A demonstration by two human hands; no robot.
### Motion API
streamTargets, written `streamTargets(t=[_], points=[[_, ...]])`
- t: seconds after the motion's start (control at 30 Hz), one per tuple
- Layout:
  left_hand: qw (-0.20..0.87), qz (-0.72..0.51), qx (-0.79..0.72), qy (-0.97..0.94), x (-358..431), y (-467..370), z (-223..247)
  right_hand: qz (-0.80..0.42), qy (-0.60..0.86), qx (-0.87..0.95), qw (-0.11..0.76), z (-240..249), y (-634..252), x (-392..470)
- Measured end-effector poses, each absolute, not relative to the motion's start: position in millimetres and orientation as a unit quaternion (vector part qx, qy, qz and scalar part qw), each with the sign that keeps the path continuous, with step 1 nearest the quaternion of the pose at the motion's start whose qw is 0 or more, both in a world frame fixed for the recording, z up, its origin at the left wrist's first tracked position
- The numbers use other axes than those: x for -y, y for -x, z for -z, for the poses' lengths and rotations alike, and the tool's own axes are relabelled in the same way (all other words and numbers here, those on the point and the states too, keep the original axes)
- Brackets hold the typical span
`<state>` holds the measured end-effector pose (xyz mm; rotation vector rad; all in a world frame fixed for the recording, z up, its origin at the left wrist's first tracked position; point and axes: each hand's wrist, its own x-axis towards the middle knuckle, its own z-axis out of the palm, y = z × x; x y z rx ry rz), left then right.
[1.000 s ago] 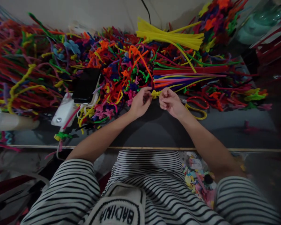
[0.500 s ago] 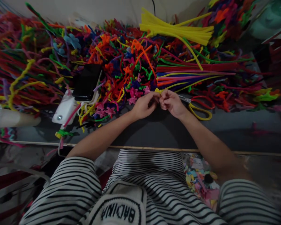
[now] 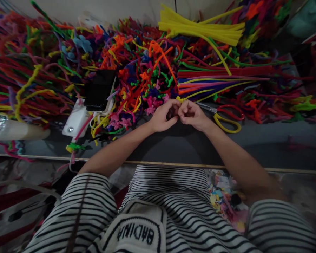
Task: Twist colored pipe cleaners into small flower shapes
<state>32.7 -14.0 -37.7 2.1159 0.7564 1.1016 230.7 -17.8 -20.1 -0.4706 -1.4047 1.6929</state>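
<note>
My left hand [image 3: 165, 115] and my right hand [image 3: 192, 114] meet over the dark table, fingers curled and fingertips together. Between them and just beyond shows a bit of yellow pipe cleaner [image 3: 181, 99]; most of it is hidden behind the fingers. Both hands appear closed on this piece. Right beside my right hand lie scissors [image 3: 228, 118] with one red and one yellow handle loop, blades pointing toward my fingers. Beyond the hands rests a bundle of mixed-colour pipe cleaners [image 3: 216, 82]. Pink pipe-cleaner flowers [image 3: 150, 104] are close to my left hand.
A large heap of twisted pipe cleaners [image 3: 137, 70] covers the back of the table [image 3: 179, 149]. On it lies a yellow bundle [image 3: 200, 28]. To the left are a black phone [image 3: 100, 90], a white device [image 3: 75, 119] and a pale roll-like object [image 3: 26, 130].
The whole view has shifted slightly. My right fingers have loosened and spread a little, with the thumb now reaching toward the left hand. Both hands stay together around the yellow piece.
</note>
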Motion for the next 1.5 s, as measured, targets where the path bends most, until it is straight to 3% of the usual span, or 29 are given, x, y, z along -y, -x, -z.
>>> streamTargets(t=[0.57, 0.77, 1.1, 1.17, 1.27, 1.43, 1.5], points=[[0.246, -0.435, -0.307, -0.81, 16.9, -35.8, 35.8, -0.624, 0.258, 0.6, 0.429, 15.4, -232.7, 12.8], [0.255, -0.437, -0.345, -0.79, 17.1, -38.3, 36.4, -0.519, 0.353, 0.672, 0.392, 11.5, -245.2, 11.3], [0.223, -0.437, -0.343, -0.801, 16.0, -39.4, 35.9, -0.241, 0.506, 0.583, 0.589, -17.2, -286.5, -37.7], [0.229, -0.441, -0.34, -0.798, 15.1, -40.2, 36.3, -0.167, 0.563, 0.595, 0.549, -25.5, -290.2, -52.8], [0.24, -0.436, -0.341, -0.797, 13.4, -40.0, 37.8, -0.121, 0.647, 0.649, 0.383, -38.2, -286.9, -68.9], [0.215, -0.441, -0.328, -0.807, 11.5, -37.1, 40.1, -0.017, 0.612, 0.776, 0.148, -50.0, -268.8, -88.2], [0.208, -0.45, -0.324, -0.806, 11.6, -36.5, 40.0, -0.026, 0.597, 0.789, 0.138, -50.9, -263.6, -94.0]])
